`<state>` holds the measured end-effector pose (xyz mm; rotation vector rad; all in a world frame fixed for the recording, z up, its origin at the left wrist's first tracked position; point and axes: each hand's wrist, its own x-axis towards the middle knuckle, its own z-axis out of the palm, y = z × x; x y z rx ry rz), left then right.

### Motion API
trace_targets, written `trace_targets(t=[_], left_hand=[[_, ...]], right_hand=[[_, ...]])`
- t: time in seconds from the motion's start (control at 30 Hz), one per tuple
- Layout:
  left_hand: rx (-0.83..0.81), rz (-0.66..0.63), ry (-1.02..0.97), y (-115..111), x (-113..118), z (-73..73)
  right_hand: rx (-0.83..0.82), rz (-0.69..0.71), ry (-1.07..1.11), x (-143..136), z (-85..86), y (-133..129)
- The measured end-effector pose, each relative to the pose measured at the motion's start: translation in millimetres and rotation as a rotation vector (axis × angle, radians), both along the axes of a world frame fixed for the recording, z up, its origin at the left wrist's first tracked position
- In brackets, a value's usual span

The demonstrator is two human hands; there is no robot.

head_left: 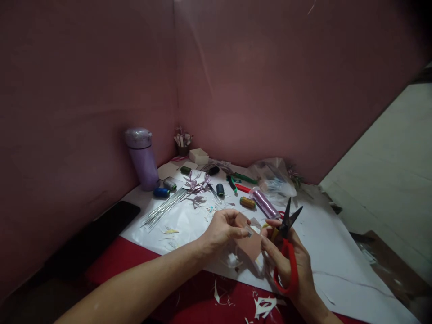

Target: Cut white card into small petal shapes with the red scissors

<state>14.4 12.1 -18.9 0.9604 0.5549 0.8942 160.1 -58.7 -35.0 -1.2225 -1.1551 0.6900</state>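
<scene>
My left hand [227,229] is closed on a flat brown piece of card or paper [249,245], with the thumb on top near a small pale strip. In my right hand [297,261] is a pair of scissors [286,263] with red handles; its dark blades point up and away, spread apart. The right thumb and fingertips come close to the card's right edge; whether they touch it I cannot tell. White scraps [232,260] lie under my hands on the white sheet. Just beyond stand a purple spool [264,203] and a gold thread spool [248,202].
A purple tumbler [143,159] stands at the left by the wall. Near it are a blue thread spool [161,192] and a bundle of wires [164,209]. Green-handled pliers [245,177] and a clear plastic bag [275,177] lie at the back. Paper cuttings [266,307] litter the red cloth.
</scene>
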Motion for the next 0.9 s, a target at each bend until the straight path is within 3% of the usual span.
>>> trace_targets(t=[0.9], left_hand=[[-0.003, 0.019, 0.025, -0.2, 1.4, 1.9]], right_hand=[[0.016, 0.036, 0.116, 0.0, -1.4, 2.3]])
